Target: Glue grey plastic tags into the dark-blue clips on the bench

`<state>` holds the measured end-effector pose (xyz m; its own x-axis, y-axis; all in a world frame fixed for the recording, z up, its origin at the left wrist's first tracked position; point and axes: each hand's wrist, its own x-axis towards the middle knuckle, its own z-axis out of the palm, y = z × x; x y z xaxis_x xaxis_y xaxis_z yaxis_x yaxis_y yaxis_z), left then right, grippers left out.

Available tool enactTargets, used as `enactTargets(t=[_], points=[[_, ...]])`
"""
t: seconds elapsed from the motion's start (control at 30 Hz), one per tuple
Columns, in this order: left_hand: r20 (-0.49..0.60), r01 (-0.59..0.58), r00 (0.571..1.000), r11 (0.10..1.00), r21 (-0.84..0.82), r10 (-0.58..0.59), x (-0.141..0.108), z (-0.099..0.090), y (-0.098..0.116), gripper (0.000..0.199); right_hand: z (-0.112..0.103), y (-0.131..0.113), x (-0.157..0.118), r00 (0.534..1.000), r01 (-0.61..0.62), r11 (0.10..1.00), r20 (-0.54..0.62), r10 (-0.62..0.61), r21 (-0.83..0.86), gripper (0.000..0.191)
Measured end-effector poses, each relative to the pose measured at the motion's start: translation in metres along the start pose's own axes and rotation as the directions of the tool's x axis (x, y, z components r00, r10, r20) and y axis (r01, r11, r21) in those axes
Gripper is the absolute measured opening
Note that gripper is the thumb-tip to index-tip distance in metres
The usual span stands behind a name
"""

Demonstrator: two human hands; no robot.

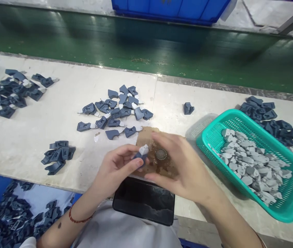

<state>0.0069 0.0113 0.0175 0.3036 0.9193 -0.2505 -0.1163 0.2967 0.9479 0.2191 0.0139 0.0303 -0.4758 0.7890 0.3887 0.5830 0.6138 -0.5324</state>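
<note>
Gripping left hand (pixel 117 166): blue part (pixel 141 157), grey tip (pixel 143 149) 
Right hand (pixel 184 165): spread wide, near part 
Basket (pixel 288 214): grey pieces (pixel 257 162)

Dark blue part (pixel 140 158), small and angular, with a pale grey piece (pixel 143 149) projecting from its far end. The two are held as one, tilted, between the thumb and fingers of the left hand (pixel 119 164), the grey end directed away from the person and slightly to the right. The thumb overlaps the blue body, hiding some of its outline; the grey piece is exposed, its surface uneven and blocky.
</note>
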Motion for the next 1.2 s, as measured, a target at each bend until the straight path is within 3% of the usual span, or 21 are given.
enactTargets(t=[0.07,0.1,0.17,0.23,0.3,0.37,0.43,0.53,0.6,0.67,0.8,0.87,0.97,1.03,1.1,1.2], points=[[-0.183,-0.105,0.974,0.980,0.169,0.136,0.002,-0.011,0.005,0.020,-0.018,0.006,-0.004,0.974,-0.154,0.987,-0.173,0.145,-0.039,0.021],[-0.265,-0.142,0.939,0.949,0.281,0.218,0.003,-0.017,0.007,0.023,-0.028,0.011,-0.008,0.927,-0.276,0.958,-0.283,0.245,-0.075,0.008],[-0.367,-0.157,0.852,0.851,0.501,0.374,0.007,-0.032,0.012,0.031,-0.047,0.024,-0.018,0.791,-0.543,0.822,-0.432,0.432,-0.173,0.012],[-0.369,-0.103,0.808,0.728,0.678,0.459,0.011,-0.045,0.015,0.039,-0.062,0.040,-0.030,0.691,-0.722,0.647,-0.307,0.655,-0.245,0.018],[-0.320,-0.061,0.815,0.620,0.782,0.484,0.011,-0.055,0.016,0.043,-0.071,0.054,-0.040,0.612,-0.776,0.558,-0.138,0.779,-0.294,0.022],[-0.278,-0.063,0.814,0.552,0.831,0.511,0.008,-0.063,0.017,0.042,-0.074,0.064,-0.046,0.574,-0.788,0.535,-0.052,0.817,-0.303,0.020],[-0.292,-0.037,0.769,0.496,0.868,0.568,0.000,-0.070,0.018,0.036,-0.075,0.067,-0.046,0.555,-0.798,0.520,-0.036,0.831,-0.303,0.015],[-0.348,0.131,0.692,0.365,0.922,0.632,-0.015,-0.089,0.022,0.030,-0.073,0.067,-0.041,0.528,-0.819,0.495,-0.043,0.848,-0.289,0.013],[-0.356,0.251,0.709,0.255,0.934,0.609,-0.027,-0.105,0.023,0.033,-0.073,0.066,-0.037,0.505,-0.838,0.478,-0.042,0.862,-0.262,0.012],[-0.396,0.356,0.769,0.178,0.917,0.503,-0.036,-0.120,0.024,0.042,-0.074,0.066,-0.033,0.457,-0.864,0.434,-0.036,0.889,-0.254,0.009],[-0.516,0.470,0.800,0.215,0.856,0.307,-0.045,-0.133,0.020,0.046,-0.075,0.063,-0.028,0.359,-0.905,0.338,-0.039,0.933,-0.257,0.007],[-0.479,0.426,0.820,0.226,0.876,0.312,-0.045,-0.132,0.017,0.044,-0.075,0.058,-0.027,0.349,-0.924,0.326,-0.089,0.933,-0.201,0.005],[-0.365,0.333,0.853,0.148,0.931,0.373,-0.043,-0.129,0.011,0.048,-0.073,0.047,-0.027,0.390,-0.916,0.402,-0.250,0.886,-0.003,0.012],[-0.311,0.293,0.853,0.109,0.950,0.419,-0.042,-0.126,0.008,0.041,-0.069,0.040,-0.027,0.451,-0.834,0.525,-0.340,0.825,0.169,0.012],[-0.316,0.297,0.819,0.117,0.948,0.479,-0.041,-0.123,0.004,0.030,-0.063,0.033,-0.027,0.520,-0.713,0.620,-0.347,0.781,0.327,0.013],[-0.342,0.311,0.767,0.153,0.938,0.543,-0.039,-0.119,0.000,0.021,-0.053,0.027,-0.025,0.651,-0.563,0.629,-0.181,0.737,0.537,0.015]])
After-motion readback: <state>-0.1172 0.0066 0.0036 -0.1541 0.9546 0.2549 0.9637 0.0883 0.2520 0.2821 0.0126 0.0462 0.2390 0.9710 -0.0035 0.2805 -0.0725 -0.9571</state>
